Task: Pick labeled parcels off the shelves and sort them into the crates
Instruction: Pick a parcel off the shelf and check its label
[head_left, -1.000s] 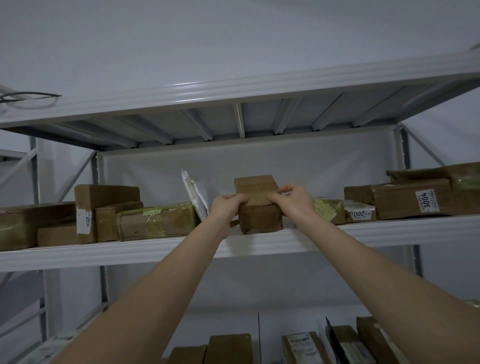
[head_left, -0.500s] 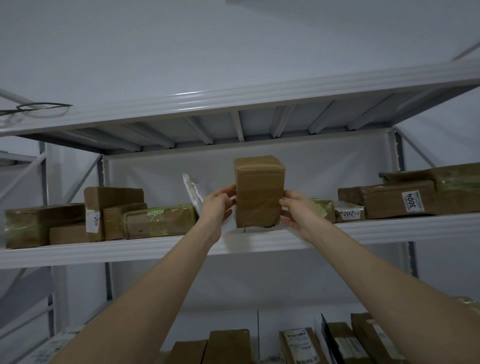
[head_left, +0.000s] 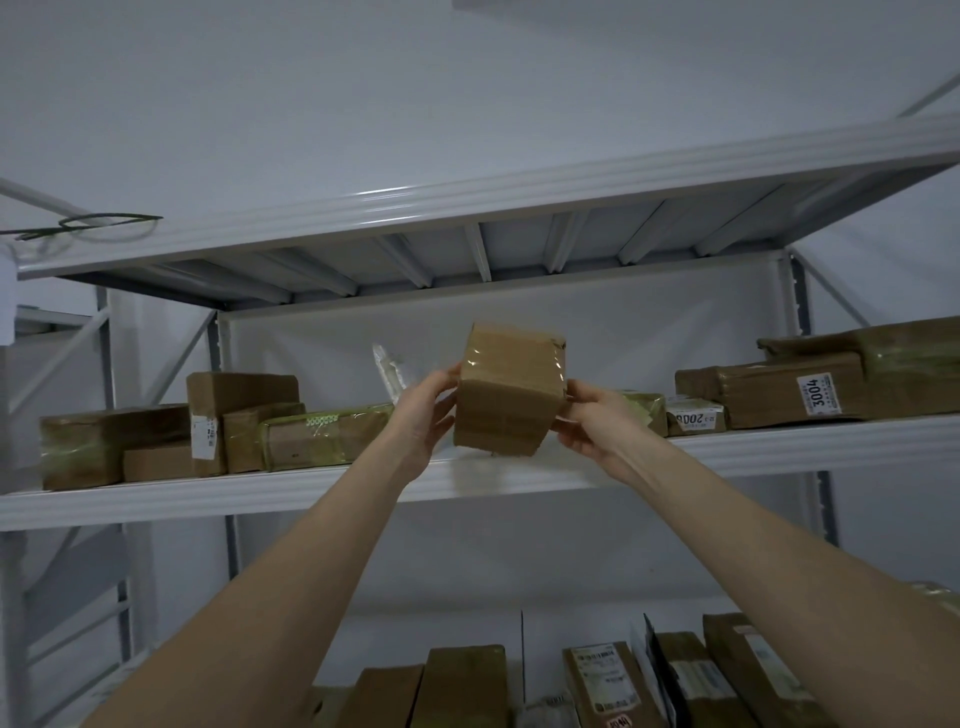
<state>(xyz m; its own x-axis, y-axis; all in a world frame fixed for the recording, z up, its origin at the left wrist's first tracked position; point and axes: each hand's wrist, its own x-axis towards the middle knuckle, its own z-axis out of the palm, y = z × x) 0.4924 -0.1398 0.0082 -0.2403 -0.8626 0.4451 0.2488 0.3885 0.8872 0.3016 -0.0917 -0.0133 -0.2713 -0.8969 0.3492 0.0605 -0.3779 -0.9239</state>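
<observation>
Raised and turned since a second ago, when it lay low under both palms, the box (head_left: 509, 395) now stands tall and tips a little to one side. Left fingers (head_left: 441, 378) press onto its left face, the thumb lower on the same side. Right fingers (head_left: 584, 391) wrap its right edge, some tucked under the bottom corner. The left hand (head_left: 423, 415) and right hand (head_left: 597, 423) thus grip it between them, both arms stretched upward. Its lower edge shows just above the front lip of the shelf (head_left: 779, 447); whether it touches the board I cannot tell. Behind the left hand a pale pouch (head_left: 388, 366) leans upright. Taped parcels (head_left: 322, 436) lie on the shelf to the left. To the right, a 3004 parcel (head_left: 769, 389) lies beside a larger one. Lower parcels (head_left: 462, 686) stand on the tier beneath.
</observation>
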